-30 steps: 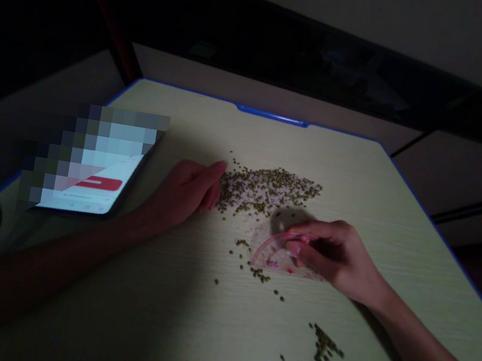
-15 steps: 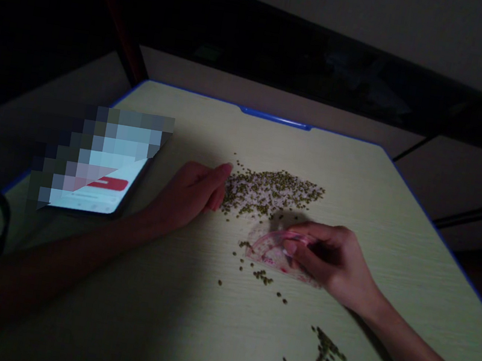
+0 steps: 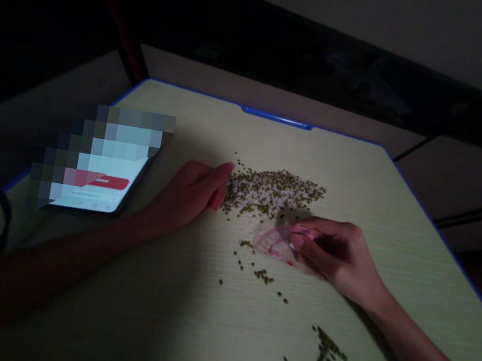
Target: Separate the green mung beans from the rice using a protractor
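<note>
A see-through pink protractor [image 3: 274, 244] is pinched between the thumb and fingers of my right hand [image 3: 341, 254], its curved edge toward the pile. Just beyond it lies a spread pile of green beans mixed with white grains [image 3: 273, 190], which look like mung beans and rice. My left hand [image 3: 201, 186] rests on the table at the pile's left edge, its fingers curled in and the thumb laid over them. Whatever may be inside those fingers is hidden. A few loose green beans [image 3: 263, 276] lie in front of the protractor.
A smaller heap of green beans [image 3: 327, 350] lies near the front edge. At the left a lit phone or tablet [image 3: 101, 198], partly pixelated, sits beside a dark cable [image 3: 2, 210]. The pale table [image 3: 183, 312] has a blue rim; dark furniture stands behind it.
My right hand and the protractor have shifted slightly right and away from me. The left hand and the beans look unmoved.
</note>
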`<state>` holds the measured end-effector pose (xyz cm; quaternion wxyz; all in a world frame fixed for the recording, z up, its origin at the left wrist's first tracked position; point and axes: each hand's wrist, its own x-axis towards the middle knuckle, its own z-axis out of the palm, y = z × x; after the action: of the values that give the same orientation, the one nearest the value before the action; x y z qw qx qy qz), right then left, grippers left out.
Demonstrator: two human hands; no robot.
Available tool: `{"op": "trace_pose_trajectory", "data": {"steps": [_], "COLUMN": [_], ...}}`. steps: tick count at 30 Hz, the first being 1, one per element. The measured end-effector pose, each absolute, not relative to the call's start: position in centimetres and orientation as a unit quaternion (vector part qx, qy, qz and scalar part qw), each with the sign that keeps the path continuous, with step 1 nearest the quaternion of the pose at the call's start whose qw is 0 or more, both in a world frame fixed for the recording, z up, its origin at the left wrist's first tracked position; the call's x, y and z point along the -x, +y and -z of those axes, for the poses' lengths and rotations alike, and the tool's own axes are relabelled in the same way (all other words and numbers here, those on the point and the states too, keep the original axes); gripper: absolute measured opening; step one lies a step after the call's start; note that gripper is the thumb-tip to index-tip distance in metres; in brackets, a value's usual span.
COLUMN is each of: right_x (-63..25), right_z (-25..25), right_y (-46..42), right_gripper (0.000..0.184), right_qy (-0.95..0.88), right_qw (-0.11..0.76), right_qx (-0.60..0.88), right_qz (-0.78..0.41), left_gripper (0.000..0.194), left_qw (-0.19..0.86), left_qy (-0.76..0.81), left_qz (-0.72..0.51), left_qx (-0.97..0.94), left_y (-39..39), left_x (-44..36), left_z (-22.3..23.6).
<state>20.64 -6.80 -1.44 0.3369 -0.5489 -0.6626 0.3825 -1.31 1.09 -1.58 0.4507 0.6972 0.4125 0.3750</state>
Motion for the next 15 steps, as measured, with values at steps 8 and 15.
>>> {"op": "trace_pose_trajectory", "data": {"steps": [8, 15], "right_x": [-20.7, -19.3], "right_z": [1.6, 1.4], "right_y": [-6.9, -7.5], "right_gripper": [0.016, 0.014], "right_qy": [-0.675, -0.674], "right_qw": [0.337, 0.326], "right_qx": [0.536, 0.544], "right_qz": [-0.38, -0.379], "left_gripper": [0.054, 0.054], "left_qw": [0.457, 0.456], "left_qy": [0.413, 0.414], "left_qz": [-0.378, -0.375], "left_qx": [-0.691, -0.693], "left_y": [1.1, 1.2], "left_x": [1.5, 1.4], "left_z": [1.8, 1.6]}}
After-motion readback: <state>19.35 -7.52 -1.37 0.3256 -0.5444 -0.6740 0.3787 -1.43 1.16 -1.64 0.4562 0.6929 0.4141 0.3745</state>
